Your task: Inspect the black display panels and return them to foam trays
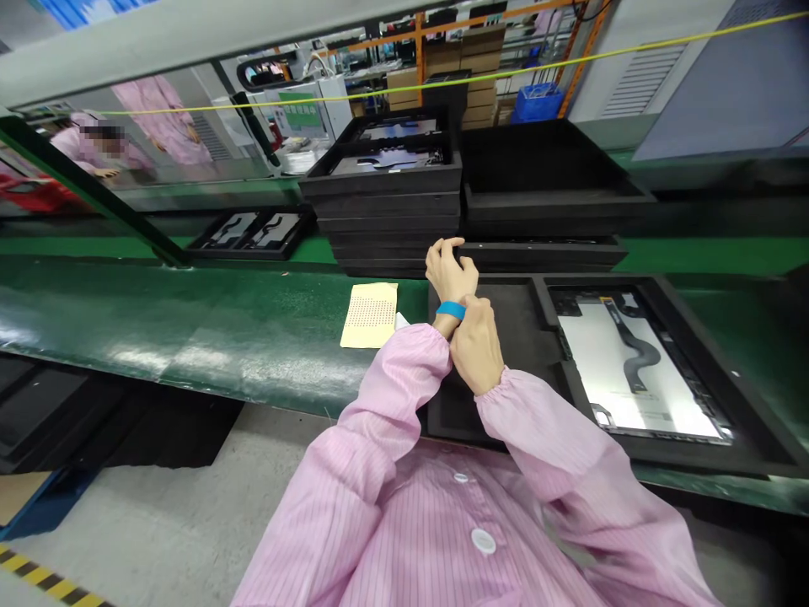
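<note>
My left hand point(450, 270) is raised above the near black foam tray point(506, 337), its fingers curled loosely with nothing in them. A blue wrist strap point(451, 310) circles my left wrist. My right hand point(475, 346) is closed around that wrist, pinching the blue strap. Both arms wear pink striped sleeves. The tray's right pocket holds a flat white panel with a black flex cable point(635, 358); its left pocket lies bare under my hands.
Two stacks of black foam trays point(392, 211) point(556, 202) stand behind my hands on the green conveyor belt point(190, 320). A yellowish perforated sheet point(370, 315) lies left of the tray. Another tray point(253, 232) sits far left. People in pink work at the back left.
</note>
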Motion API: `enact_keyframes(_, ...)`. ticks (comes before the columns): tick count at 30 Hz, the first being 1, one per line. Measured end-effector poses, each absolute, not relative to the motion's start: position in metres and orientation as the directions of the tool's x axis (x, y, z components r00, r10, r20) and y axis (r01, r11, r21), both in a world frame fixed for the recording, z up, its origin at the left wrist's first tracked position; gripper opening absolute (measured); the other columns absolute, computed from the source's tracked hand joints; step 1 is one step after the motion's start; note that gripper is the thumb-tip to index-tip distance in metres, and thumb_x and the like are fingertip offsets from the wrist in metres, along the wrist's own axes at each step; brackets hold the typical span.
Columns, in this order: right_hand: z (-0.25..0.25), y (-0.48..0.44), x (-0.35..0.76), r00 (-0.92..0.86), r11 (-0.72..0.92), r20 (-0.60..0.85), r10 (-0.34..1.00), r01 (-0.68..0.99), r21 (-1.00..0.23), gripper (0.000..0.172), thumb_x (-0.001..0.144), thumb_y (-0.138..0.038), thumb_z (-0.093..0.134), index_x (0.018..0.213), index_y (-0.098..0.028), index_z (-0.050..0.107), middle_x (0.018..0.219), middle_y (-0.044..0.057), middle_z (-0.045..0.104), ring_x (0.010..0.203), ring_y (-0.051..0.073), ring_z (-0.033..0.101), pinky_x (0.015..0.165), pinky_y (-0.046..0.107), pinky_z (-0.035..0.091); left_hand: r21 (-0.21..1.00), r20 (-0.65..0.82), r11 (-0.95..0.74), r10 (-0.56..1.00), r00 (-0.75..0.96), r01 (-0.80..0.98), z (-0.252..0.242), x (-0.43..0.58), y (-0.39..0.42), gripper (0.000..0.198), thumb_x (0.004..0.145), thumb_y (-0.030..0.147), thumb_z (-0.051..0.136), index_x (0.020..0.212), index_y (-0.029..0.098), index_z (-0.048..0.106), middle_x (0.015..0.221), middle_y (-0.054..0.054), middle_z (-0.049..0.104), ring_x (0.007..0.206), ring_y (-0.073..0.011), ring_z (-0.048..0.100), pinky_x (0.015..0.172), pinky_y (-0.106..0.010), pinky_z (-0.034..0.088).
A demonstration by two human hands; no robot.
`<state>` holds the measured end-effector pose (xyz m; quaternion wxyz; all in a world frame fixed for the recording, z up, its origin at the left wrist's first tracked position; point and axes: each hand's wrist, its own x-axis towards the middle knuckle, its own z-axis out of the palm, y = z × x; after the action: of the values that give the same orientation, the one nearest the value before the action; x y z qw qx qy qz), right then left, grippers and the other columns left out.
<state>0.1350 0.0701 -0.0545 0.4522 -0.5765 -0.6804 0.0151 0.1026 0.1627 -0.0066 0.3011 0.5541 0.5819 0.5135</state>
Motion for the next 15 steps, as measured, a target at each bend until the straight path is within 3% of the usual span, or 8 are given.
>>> enact_keyframes(3,-0.055,0.073,0.14,0.057,0.349,0.602,0.796,0.769,-0.535,0.028,0.078,-0.013,0.036,0.106,-0.016,0.042,0.089,0.011,0.05,0.082,0.025,0.05,0.076,0.042,0.047,0.947,0.203,-0.14,0.958,-0.201,0.289,-0.01,0.098,0.168,0.031,0.08,0.001,0.049,0.101,0.023,0.056,0.134,-0.006,0.048,0.137,-0.0216,0.035,0.115,-0.042,0.026)
enact_keyframes(8,-0.048,0.072,0.148,-0.031,0.461,0.643,0.766,0.723,-0.514,0.009,0.079,-0.021,0.045,0.085,-0.02,0.039,0.078,0.005,0.051,0.072,0.021,0.053,0.066,0.034,0.047,0.993,0.036,-0.017,0.987,-0.158,0.118,-0.022,0.089,0.184,0.031,0.081,0.0,0.041,0.103,0.015,0.056,0.117,-0.01,0.061,0.115,-0.0164,0.057,0.101,-0.033,0.044)
enact_keyframes(15,-0.048,0.07,0.15,-0.102,0.582,0.705,0.702,0.653,-0.485,0.007,0.087,-0.024,0.051,0.086,-0.019,0.046,0.078,0.003,0.057,0.071,0.017,0.057,0.064,0.03,0.049,0.999,-0.03,0.022,0.986,-0.164,-0.049,-0.026,0.087,0.18,0.033,0.079,-0.001,0.043,0.103,0.016,0.058,0.118,-0.009,0.063,0.117,-0.0136,0.056,0.1,-0.028,0.043)
